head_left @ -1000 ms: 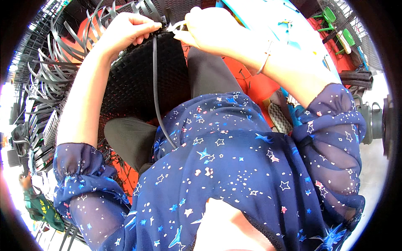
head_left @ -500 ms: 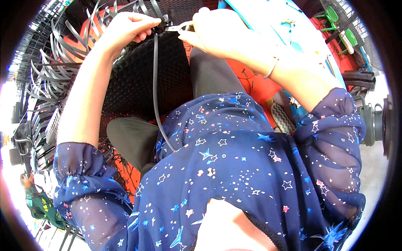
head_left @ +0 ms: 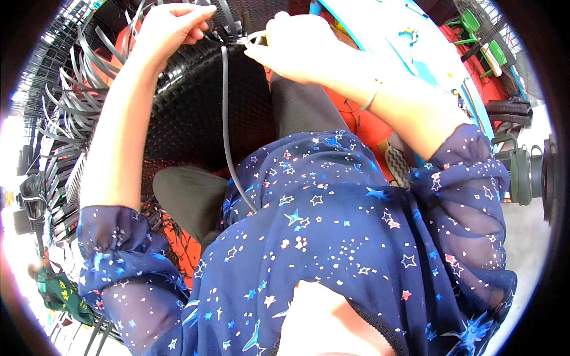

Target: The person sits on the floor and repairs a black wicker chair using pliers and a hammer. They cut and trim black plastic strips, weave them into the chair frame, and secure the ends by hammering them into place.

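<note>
A black woven piece (head_left: 208, 101), curved like a large basket, stands in front of my legs. At its rim, my left hand (head_left: 175, 29) is closed in a pinch on a dark strip, though the fingertips partly cover it. My right hand (head_left: 300, 47) is wrapped round a small silver metal tool (head_left: 254, 39) with a pale handle. The tool's tip touches the weave where the strips meet, and its exact kind is hard to make out. From that spot a long black strip (head_left: 226, 118) hangs down to my lap.
Many loose black strips (head_left: 71, 113) fan out at the left. A light blue surface (head_left: 380, 29) with small items lies at the far right. Red flooring (head_left: 356, 113) shows beside my knee, and small green chairs (head_left: 469, 24) stand farther off.
My left hand has moved up and slightly left, away from the tool tip. My right hand with the tool has shifted a little left. The woven rim has tilted, showing a shinier edge.
</note>
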Available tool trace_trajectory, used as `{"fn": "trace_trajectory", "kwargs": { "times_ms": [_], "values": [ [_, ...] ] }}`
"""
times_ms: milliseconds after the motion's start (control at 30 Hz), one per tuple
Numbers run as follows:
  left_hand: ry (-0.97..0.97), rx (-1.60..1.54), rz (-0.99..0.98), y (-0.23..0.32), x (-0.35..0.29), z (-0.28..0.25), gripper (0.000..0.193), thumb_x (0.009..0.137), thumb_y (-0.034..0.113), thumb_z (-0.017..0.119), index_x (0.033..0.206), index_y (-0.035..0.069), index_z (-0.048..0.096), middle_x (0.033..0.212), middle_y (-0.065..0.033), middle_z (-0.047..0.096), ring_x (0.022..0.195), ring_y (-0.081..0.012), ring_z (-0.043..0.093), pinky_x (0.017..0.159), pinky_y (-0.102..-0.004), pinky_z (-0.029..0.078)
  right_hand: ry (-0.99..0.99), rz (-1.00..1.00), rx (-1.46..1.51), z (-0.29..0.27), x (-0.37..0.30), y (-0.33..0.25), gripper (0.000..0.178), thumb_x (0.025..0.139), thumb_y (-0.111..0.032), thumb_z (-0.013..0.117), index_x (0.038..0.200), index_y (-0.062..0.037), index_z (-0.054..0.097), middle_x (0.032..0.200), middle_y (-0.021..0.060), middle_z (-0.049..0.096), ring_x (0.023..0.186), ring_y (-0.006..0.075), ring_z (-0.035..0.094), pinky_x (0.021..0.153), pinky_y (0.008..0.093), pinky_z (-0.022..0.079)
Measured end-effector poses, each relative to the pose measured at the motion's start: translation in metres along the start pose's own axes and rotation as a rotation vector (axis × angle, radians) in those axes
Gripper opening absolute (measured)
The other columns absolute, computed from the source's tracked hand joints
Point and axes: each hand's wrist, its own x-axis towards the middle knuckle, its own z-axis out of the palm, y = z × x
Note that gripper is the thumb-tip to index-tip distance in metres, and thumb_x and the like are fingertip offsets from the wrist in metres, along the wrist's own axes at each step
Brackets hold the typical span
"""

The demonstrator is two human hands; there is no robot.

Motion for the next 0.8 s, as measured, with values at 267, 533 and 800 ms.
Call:
{"fn": "trace_trajectory", "kwargs": {
  "times_ms": [267,533,800],
  "values": [
    [0.228,0.466,0.281,0.020,-0.011,-0.016,0.032,0.091,0.035,0.073,0.091,0.003,0.075,0.069,0.0011,0.063,0.064,-0.0074,0.059,0.063,-0.0216,0.048,0.021,-0.049,0.054,0.019,0.024,0.017,0.037,0.098,-0.040,0.049,0.095,-0.0140,0.075,0.084,0.0120,0.071,0.078,0.0286,0.070,0.067,0.0416,0.057],
    [0.029,0.765,0.744,0.022,-0.001,-0.036,0.019,0.085,0.018,0.073,0.100,0.006,0.072,0.111,-0.0074,0.069,0.108,-0.0266,0.064,0.097,-0.0373,0.049,0.061,-0.038,0.116,-0.029,0.025,0.013,0.044,0.095,-0.046,0.052,0.081,-0.0106,0.074,0.074,0.0117,0.069,0.072,0.0300,0.070,0.065,0.0436,0.055],
    [-0.175,0.510,0.376,0.031,0.008,-0.044,0.034,0.086,0.029,0.077,0.107,0.003,0.074,0.103,-0.0057,0.075,0.097,-0.0136,0.068,0.091,-0.0288,0.051,0.126,-0.074,0.028,-0.038,0.021,0.017,0.050,0.095,-0.048,0.056,0.089,-0.0025,0.074,0.082,0.0207,0.066,0.074,0.0341,0.069,0.066,0.0422,0.056]
  ]
}}
